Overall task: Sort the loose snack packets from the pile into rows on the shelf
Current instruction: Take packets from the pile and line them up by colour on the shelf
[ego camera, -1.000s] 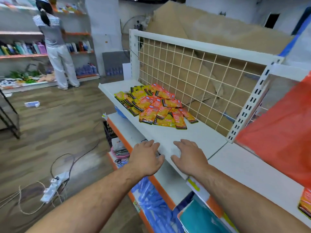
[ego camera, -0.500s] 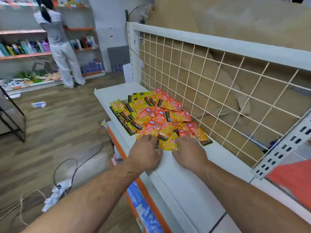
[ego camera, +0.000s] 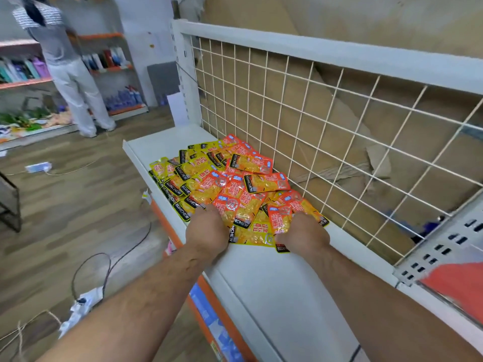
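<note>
Count: two hands, one pile of snack packets (ego camera: 230, 184), one white shelf (ego camera: 274, 296) carrying it. The packets overlap too much for an exact tally; well over a dozen faces show, in two colours, orange-red and yellow. The pile sits at centre frame, on the far part of the shelf, its back edge against the wire grid (ego camera: 313, 121). The left hand (ego camera: 207, 231) lies on the near left edge of the pile and the right hand (ego camera: 302, 233) on the near right edge, with a few packets between them. Both show only their backs, fingers bent down among the packets; cannot tell whether either one grips a packet or merely presses. One person (ego camera: 60, 48) stands at upper left, facing other shelves. Two power strips lie on the floor (ego camera: 65, 210), one (ego camera: 38, 167) at far left and one (ego camera: 81, 307) at lower left with looped cables. Change: a second ago both hands lay flat on bare shelf well short of the pile; half a second ago they reached its near edge; now they sit further onto it, and the pile fills more of the view. The person at upper left is in the same spot. Materials: packets are flat, rectangular and glossy, with a black band lettered KONCHEW at one end. The shelf is smooth white with an orange front strip (ego camera: 206, 291) below. The grid has thin white wire in square cells; behind it is creased, torn brown cardboard (ego camera: 339, 11). The floor is wood-look planks.
</note>
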### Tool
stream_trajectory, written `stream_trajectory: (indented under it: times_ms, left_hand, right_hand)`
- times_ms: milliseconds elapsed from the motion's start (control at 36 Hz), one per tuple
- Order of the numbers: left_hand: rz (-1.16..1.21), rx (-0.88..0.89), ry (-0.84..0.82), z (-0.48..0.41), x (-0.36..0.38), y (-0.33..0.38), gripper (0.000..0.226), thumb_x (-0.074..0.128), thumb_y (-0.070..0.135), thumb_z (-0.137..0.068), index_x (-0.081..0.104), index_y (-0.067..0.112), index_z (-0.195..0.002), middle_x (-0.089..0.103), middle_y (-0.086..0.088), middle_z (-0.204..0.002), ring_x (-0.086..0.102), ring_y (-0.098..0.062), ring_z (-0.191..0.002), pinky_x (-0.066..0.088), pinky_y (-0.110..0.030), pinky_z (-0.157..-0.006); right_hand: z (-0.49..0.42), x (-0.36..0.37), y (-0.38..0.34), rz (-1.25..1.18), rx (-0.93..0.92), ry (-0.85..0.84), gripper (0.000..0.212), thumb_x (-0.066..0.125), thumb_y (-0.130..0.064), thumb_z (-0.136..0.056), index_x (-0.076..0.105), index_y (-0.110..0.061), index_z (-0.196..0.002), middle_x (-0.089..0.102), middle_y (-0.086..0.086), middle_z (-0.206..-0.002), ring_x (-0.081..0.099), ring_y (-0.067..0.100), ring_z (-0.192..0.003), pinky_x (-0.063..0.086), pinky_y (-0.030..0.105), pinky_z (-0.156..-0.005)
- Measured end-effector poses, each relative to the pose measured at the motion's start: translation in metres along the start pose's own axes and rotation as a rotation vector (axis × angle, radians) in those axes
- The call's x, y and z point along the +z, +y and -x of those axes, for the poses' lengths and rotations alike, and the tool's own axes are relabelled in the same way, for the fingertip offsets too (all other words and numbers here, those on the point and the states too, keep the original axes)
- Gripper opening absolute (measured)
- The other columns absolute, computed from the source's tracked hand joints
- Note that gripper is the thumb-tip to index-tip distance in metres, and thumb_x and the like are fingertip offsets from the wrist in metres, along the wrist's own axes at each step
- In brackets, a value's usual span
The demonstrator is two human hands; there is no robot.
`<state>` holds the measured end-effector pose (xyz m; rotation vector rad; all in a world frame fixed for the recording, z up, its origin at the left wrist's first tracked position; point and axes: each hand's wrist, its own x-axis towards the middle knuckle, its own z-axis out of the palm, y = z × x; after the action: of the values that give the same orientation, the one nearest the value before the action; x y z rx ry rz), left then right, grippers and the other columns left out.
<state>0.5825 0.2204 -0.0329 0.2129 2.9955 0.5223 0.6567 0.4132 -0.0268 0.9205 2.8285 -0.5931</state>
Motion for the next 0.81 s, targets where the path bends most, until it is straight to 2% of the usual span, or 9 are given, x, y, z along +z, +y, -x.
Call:
stream_trajectory:
  times_ms: [139,306,361,444,500,583,667,722,806]
  left_hand:
    - [0.025,-0.045,-0.007,0.001,-0.003,0.004,0.054,0.063,0.023,-0.087,0.038,0.003,-0.130,0.046,-0.018,-0.127,0.055,-0.036,-0.113,0.048,-0.039,-0.083]
    - [0.097,-0.136,-0.020,0.003,-0.009,-0.001,0.054,0.073,0.029,-0.079,0.045,0.007,-0.121,0.051,-0.015,-0.121,0.060,-0.036,-0.105,0.048,-0.040,-0.080]
    - [0.106,-0.123,-0.001,0.005,-0.010,-0.005,0.043,0.068,0.025,-0.079,0.051,0.010,-0.115,0.054,-0.013,-0.114,0.061,-0.036,-0.099,0.049,-0.039,-0.077]
    - [0.199,-0.100,0.016,0.008,-0.015,-0.012,0.018,0.057,0.014,-0.076,0.058,0.013,-0.094,0.064,-0.009,-0.092,0.063,-0.032,-0.084,0.051,-0.034,-0.068]
    - [0.263,-0.092,0.003,0.011,-0.019,-0.016,0.002,0.054,0.010,-0.078,0.055,0.011,-0.078,0.063,-0.009,-0.079,0.060,-0.031,-0.075,0.045,-0.029,-0.060]
    - [0.384,-0.090,0.004,0.017,-0.023,-0.019,0.025,0.057,0.007,-0.081,0.041,0.013,-0.063,0.046,-0.005,-0.062,0.045,-0.028,-0.064,0.028,-0.029,-0.050]
    - [0.509,-0.100,-0.009,0.028,-0.028,-0.020,0.034,0.064,0.008,-0.080,0.039,0.012,-0.057,0.043,-0.004,-0.056,0.043,-0.028,-0.063,0.028,-0.031,-0.052]
    - [0.600,-0.103,-0.031,0.034,-0.029,-0.017,0.035,0.065,0.006,-0.078,0.040,0.011,-0.054,0.042,-0.003,-0.052,0.046,-0.031,-0.062,0.030,-0.029,-0.055]
    - [0.693,-0.065,-0.064,0.054,-0.033,-0.018,0.043,0.067,0.003,-0.075,0.037,0.012,-0.046,0.036,-0.004,-0.050,0.039,-0.029,-0.056,0.026,-0.029,-0.052]
  right_hand:
    - [0.002,-0.003,-0.004,0.010,-0.011,0.012,0.070,0.079,-0.045,-0.073,0.046,-0.014,-0.126,0.058,0.006,-0.124,0.060,0.029,-0.113,0.049,0.038,-0.083]
    - [0.010,-0.001,-0.005,0.063,-0.078,0.092,0.050,0.072,-0.036,-0.083,0.046,-0.014,-0.120,0.064,0.005,-0.118,0.062,0.030,-0.110,0.046,0.034,-0.076]
    - [0.013,0.001,-0.003,0.049,-0.090,0.104,0.037,0.064,-0.032,-0.088,0.048,-0.015,-0.117,0.065,0.005,-0.116,0.061,0.030,-0.110,0.044,0.034,-0.074]
    - [0.018,0.000,0.001,-0.029,-0.090,0.090,0.013,0.053,-0.026,-0.092,0.050,-0.018,-0.101,0.065,0.005,-0.111,0.060,0.031,-0.104,0.039,0.032,-0.070]
    - [0.022,-0.002,0.003,-0.113,-0.084,0.065,0.016,0.054,-0.027,-0.091,0.058,-0.016,-0.101,0.064,0.005,-0.109,0.060,0.031,-0.104,0.041,0.032,-0.071]
    - [0.032,-0.011,0.003,-0.338,-0.061,0.054,0.013,0.066,-0.029,-0.085,0.061,-0.017,-0.084,0.060,0.001,-0.085,0.061,0.028,-0.090,0.044,0.035,-0.070]
    - [0.049,-0.017,-0.001,-0.676,-0.066,0.010,0.033,0.075,-0.017,-0.081,0.046,-0.019,-0.066,0.043,0.001,-0.065,0.050,0.018,-0.059,0.032,0.027,-0.055]
    - [0.058,-0.019,-0.004,-0.769,-0.083,-0.053,0.036,0.075,-0.008,-0.080,0.044,-0.017,-0.066,0.040,0.005,-0.065,0.045,0.011,-0.045,0.029,0.024,-0.052]
    - [0.082,-0.018,-0.009,-0.799,-0.103,-0.106,0.027,0.076,-0.005,-0.077,0.051,-0.014,-0.070,0.042,0.009,-0.075,0.049,0.016,-0.054,0.034,0.031,-0.061]
